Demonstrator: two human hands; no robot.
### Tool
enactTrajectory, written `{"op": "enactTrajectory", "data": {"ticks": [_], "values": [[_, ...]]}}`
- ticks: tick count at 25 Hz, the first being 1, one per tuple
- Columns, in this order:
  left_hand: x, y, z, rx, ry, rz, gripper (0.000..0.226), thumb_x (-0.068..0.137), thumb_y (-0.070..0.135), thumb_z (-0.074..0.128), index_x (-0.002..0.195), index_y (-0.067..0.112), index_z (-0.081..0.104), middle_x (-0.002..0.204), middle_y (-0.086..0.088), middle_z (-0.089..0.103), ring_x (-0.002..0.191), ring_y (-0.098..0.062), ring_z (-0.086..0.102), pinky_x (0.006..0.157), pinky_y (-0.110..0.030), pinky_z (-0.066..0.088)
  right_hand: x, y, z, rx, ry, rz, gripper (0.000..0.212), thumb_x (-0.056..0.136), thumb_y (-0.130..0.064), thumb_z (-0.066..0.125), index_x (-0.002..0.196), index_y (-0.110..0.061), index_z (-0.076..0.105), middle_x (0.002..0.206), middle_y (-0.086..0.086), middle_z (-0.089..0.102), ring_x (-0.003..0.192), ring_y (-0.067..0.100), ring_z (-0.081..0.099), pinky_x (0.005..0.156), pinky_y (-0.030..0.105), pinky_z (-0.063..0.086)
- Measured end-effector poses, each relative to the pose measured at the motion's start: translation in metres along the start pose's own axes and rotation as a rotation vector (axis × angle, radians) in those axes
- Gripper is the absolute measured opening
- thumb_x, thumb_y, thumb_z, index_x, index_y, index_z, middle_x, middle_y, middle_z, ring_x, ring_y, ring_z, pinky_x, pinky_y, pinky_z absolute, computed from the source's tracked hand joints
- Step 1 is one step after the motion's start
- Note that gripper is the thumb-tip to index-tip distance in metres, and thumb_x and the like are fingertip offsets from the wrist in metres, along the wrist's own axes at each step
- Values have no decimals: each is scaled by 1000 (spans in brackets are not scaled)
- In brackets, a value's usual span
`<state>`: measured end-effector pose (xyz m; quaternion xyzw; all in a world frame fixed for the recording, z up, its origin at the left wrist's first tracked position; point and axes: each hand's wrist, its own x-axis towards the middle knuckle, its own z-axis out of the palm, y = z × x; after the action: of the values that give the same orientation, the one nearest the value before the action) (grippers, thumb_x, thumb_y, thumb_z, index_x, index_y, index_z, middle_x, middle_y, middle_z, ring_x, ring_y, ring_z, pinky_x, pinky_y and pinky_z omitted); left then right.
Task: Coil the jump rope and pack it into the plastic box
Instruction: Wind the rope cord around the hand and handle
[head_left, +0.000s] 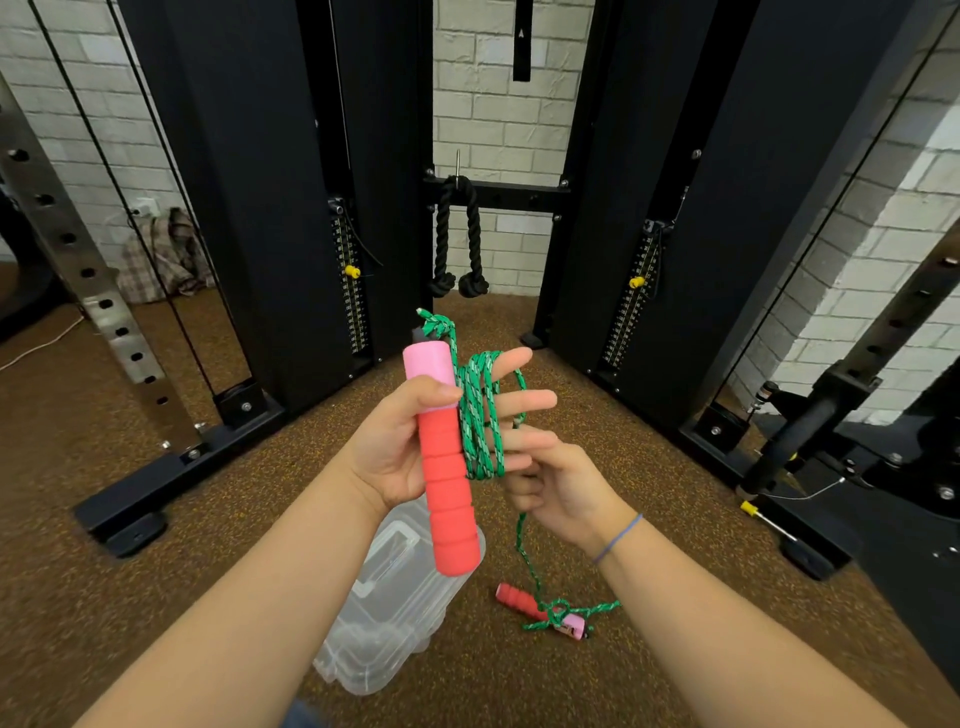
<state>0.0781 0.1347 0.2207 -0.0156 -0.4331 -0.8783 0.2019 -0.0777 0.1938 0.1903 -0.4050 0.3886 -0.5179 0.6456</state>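
- Gym floor (156, 519): brown speckled mat, with a black cable machine (249, 208) and a white brick wall (493, 104) behind; a black knotted rope attachment (457, 239) hangs at the centre.
- Left hand (400, 441): thumb pressed over the first handle (444, 457), pinning it against the palm; the fingers (524, 400) are stretched out rightward and spread.
- First handle: red ribbed foam with a pink cap; long axis near upright, pink end up and leaning slightly left, red end pointing down toward the box.
- Jump rope (480, 415): green cord with white flecks, looped several times around the left hand's outstretched fingers, loops standing roughly parallel to the handle; a knotted bunch sits at the pink cap.
- Right hand (550, 483): just beside the coil, fingers curled narrowly around the cord, which drops from it to the floor.
- Second handle (540, 610): lies flat on the mat, long axis diagonal, red end up-left, pink end down-right, loose cord tangled over it.
- Plastic box (384, 613): clear, on the mat beneath the left forearm; open or closed cannot be told.
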Motion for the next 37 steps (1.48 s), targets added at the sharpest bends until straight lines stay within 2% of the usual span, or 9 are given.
{"op": "enactTrajectory", "data": {"ticks": [8,12,15,19,23,25,27,30,37], "values": [[0,-5,1,-39,56,12,65,76,20,63,137,9,46,136,-21,52,125,-39,50,103,-52,39,1,-4,6,-269,148,-23,44,86,-4,49,55,-26,72,41,-14,43,37,0,19,41,17,10],[1,-7,4,-32,40,13,61,75,18,65,133,9,51,132,-20,56,120,-37,55,100,-51,44,-2,-8,10,-304,111,3,31,73,-19,50,53,-32,70,44,-15,42,42,1,19,43,19,10],[3,-9,4,-8,117,30,61,67,17,71,126,10,59,126,-18,61,113,-36,60,95,-50,47,0,-5,5,-299,80,20,34,80,-12,54,57,-30,72,40,-15,42,40,0,18,44,20,8],[6,-7,0,20,287,71,63,57,12,73,119,14,65,116,-15,68,95,-31,70,87,-46,54,2,-10,-8,-171,60,-30,14,81,-16,57,84,-26,66,49,-12,39,36,-1,21,35,13,12],[10,-7,-2,-15,438,71,51,71,8,53,121,12,61,111,-15,69,86,-27,72,81,-45,57,0,-15,-10,-294,153,-164,44,74,-17,54,115,-29,46,82,2,54,50,12,48,38,20,28],[11,-8,-1,-39,467,78,49,76,11,48,123,11,58,114,-15,69,89,-28,71,79,-44,58,-4,-13,-7,-461,254,-324,46,70,-22,59,109,-42,45,103,2,47,77,26,57,51,26,39],[12,-8,0,-69,482,96,49,77,11,47,125,9,56,121,-16,65,98,-31,68,84,-47,56,-11,-10,0,-603,311,-464,34,67,-31,62,94,-47,51,105,-3,42,94,18,51,67,23,40],[13,-13,-1,-41,512,89,54,78,13,48,132,9,50,130,-14,60,115,-32,59,98,-50,43,-20,-4,11,-780,301,-555,15,72,-26,74,85,-26,66,99,1,37,83,-7,42,75,7,38],[13,-18,-3,-73,494,60,64,72,20,51,135,8,48,134,-19,55,124,-34,51,110,-57,27,-21,-1,17,-883,448,-612,13,71,-12,77,82,-16,72,88,-2,39,71,-5,43,64,3,36]]}}
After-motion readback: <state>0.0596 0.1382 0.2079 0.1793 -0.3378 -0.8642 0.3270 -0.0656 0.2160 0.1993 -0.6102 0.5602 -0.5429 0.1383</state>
